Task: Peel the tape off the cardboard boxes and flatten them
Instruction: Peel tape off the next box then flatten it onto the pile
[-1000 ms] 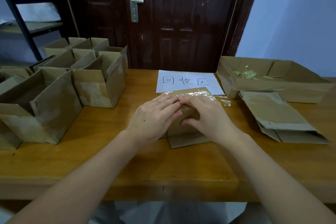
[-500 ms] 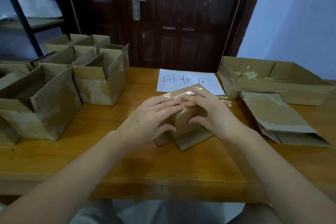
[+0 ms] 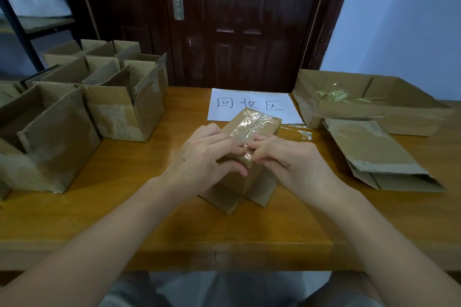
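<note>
- A small box stands mid-table on the wooden table, tilted, its taped face turned up and away from the person.
- Clear tape runs along the seam of that face and wraps over the near edge.
- The left hand grips the box's left side, thumb on the front wall and fingers over the top edge, grasping the box.
- The right hand rests on the box's right side, its fingertips curled in at the tape on the near edge; whether they have pinched the tape loose cannot be told.
- The two hands touch at the fingertips over the seam.
- The box's lower flaps splay out on the table under it.
- Just behind the box lies a white sheet with three handwritten characters; the box's far corner overlaps its near edge.
- A strip of peeled tape lies on the table to the box's right.
- On the left stands a cluster of open boxes, upright and close together.
- On the right sits a shallow open carton holding a wad of tape.
- In front of the carton lies a flattened box, touching it.
- A dark door stands behind the table.
</note>
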Tool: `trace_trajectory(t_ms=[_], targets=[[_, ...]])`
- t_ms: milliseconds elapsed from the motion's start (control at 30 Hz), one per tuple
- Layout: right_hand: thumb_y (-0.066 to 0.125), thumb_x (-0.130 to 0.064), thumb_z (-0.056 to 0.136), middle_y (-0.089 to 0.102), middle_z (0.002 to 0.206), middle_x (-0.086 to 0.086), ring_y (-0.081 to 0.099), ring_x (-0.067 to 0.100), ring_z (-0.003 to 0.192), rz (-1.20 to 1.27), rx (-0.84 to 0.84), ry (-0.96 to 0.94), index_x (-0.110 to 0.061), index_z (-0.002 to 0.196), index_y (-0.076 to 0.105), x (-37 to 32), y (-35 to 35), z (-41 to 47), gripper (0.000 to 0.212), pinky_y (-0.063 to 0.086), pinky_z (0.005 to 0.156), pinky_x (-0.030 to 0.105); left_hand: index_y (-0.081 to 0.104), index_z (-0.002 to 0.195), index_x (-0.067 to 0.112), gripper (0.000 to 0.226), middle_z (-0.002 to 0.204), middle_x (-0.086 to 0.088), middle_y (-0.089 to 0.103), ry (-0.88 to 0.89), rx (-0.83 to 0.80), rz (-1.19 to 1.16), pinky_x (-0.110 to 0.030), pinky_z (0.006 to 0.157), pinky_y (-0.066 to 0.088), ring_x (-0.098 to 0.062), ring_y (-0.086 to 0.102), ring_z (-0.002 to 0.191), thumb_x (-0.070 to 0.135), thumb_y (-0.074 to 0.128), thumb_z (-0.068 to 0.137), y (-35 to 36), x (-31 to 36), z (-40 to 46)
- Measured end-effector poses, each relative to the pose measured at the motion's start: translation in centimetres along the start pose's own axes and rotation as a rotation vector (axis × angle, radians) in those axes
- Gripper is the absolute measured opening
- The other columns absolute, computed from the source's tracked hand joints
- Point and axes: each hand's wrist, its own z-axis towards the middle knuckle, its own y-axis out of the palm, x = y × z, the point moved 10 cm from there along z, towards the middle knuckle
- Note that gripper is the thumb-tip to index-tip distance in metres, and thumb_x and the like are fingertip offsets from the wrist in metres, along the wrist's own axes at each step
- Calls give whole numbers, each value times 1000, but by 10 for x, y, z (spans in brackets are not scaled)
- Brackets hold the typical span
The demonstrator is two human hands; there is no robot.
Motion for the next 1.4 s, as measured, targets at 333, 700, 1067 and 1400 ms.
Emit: trace_trajectory(t_ms=[333, 700, 1067, 1400], targets=[[63, -12, 93, 75, 116, 4, 66, 17, 120, -159, 57, -143, -11, 98, 71, -12, -3, 3, 10, 59, 94, 40, 75, 116, 16, 47, 120, 4, 74, -18, -40, -12, -42, 83, 54, -20, 60, 107, 55, 67, 91, 1, -1, -8], [63, 2, 94, 71, 96, -3, 69, 16, 77, -226, 31, -152, -25, 101, 52, -22, -7, 10, 30, 55, 51, 35, 79, 105, 16, 38, 110, 4, 77, 2, -25, 15, -34, 75, 51, -14, 56, 101, 46, 63, 89, -3, 3, -1], [61, -15, 99, 65, 130, -16, 61, -3, 116, 46, 2, 205, -36, 131, 47, 12, -13, 11, 40, 53, 102, 34, 70, 94, 18, 30, 100, 5, 69, -223, 218, 166, -36, 87, 46, -18, 53, 100, 45, 79, 84, -1, 32, -3], [63, -35, 85, 64, 127, -4, 55, 19, 117, -210, -92, 30, -18, 140, 56, 9, 22, 26, 58, 42, 105, 37, 78, 109, 9, 25, 125, -9, 74, 7, 162, 269, -53, 109, 50, -27, 68, 122, 27, 60, 106, -6, 23, -15]])
